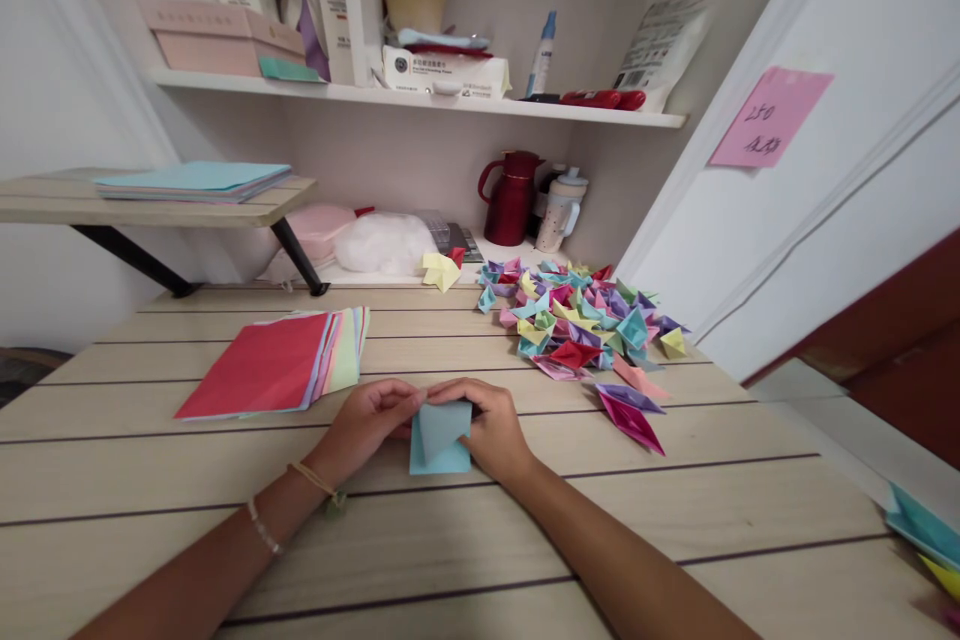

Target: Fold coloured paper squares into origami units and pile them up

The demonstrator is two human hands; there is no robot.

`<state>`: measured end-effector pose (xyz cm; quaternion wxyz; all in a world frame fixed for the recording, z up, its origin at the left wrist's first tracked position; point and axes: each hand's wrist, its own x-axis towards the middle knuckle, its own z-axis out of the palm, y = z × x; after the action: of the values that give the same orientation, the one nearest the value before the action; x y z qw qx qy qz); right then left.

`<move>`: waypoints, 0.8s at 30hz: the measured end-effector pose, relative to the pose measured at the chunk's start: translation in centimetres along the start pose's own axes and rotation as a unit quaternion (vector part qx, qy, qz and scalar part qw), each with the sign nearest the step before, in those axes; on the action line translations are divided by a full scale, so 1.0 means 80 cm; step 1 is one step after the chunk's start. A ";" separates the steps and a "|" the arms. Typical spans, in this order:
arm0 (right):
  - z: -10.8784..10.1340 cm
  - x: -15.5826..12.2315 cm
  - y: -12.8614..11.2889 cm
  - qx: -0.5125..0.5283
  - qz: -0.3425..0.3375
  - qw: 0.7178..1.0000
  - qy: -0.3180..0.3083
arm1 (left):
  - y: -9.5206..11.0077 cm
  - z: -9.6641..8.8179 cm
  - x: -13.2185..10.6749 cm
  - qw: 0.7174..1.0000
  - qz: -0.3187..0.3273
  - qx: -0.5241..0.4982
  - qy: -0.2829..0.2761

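Between my hands is a light blue sheet of folding paper (pixel 442 455), partly folded, with a loose flap standing up over a flat square. My left hand (pixel 379 418) pinches its upper left corner between thumb and finger. Along the top and right edge, my right hand (pixel 484 420) grips the same paper, its fingers curled over and partly hidden behind it. To the left lies a stack of coloured paper (pixel 259 365), red on top. Folded paper boats (pixel 574 352) in many colours are heaped at the right, with a magenta boat (pixel 630 420) nearest to me.
A raised wooden stand (pixel 292 205) holds more paper (pixel 199 177) at the left. Behind the table are a clear plastic bag (pixel 386 242), a red jug (pixel 512 200) and a tumbler (pixel 561 210). A shelf (pixel 570 110) runs above. More folded paper (pixel 926 525) lies at the far right edge.
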<state>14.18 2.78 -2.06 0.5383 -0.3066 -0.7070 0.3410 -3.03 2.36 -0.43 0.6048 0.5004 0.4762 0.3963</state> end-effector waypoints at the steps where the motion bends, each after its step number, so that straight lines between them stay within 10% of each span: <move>1: 0.000 0.000 -0.001 -0.005 -0.002 1.000 0.000 | -0.001 0.000 0.000 1.000 -0.005 -0.001 -0.001; 11: -0.002 0.000 0.005 0.115 0.111 0.986 -0.052 | 0.000 -0.005 -0.001 0.999 0.015 -0.013 0.047; 24: -0.007 0.000 0.015 0.012 0.145 0.989 0.030 | -0.001 -0.003 -0.001 0.999 0.035 -0.001 -0.001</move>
<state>14.78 3.52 -2.93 0.5074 -0.4095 -0.6347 0.4146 -3.28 2.30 -0.47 0.5916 0.5164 0.4570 0.4177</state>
